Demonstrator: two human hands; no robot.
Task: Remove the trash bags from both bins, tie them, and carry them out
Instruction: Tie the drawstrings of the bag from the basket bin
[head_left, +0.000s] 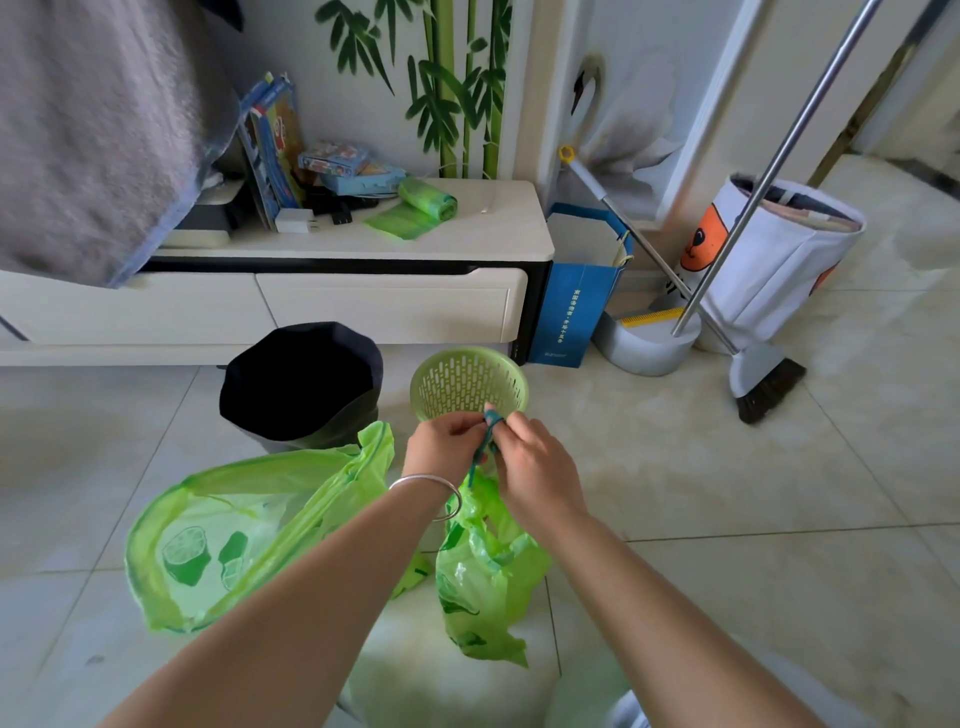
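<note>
A small green trash bag (483, 566) hangs gathered at its neck below my hands. My left hand (441, 449) and my right hand (535, 467) both pinch its dark green drawstring (488, 431), which loops between the fingertips. A second, larger green bag (223, 540) lies open-mouthed on the floor to the left, partly under my left forearm. Behind my hands lies a small green slotted bin (470, 382), tipped toward me with nothing visible inside. Left of it a grey bin (301, 384) stands upright with a black liner.
A low white cabinet (332, 291) runs along the wall, with a roll of green bags (426, 200) on top. To the right are a blue paper bag (576, 306), a broom and dustpan (649, 338) and a white fabric basket (779, 260). Tiled floor extends right.
</note>
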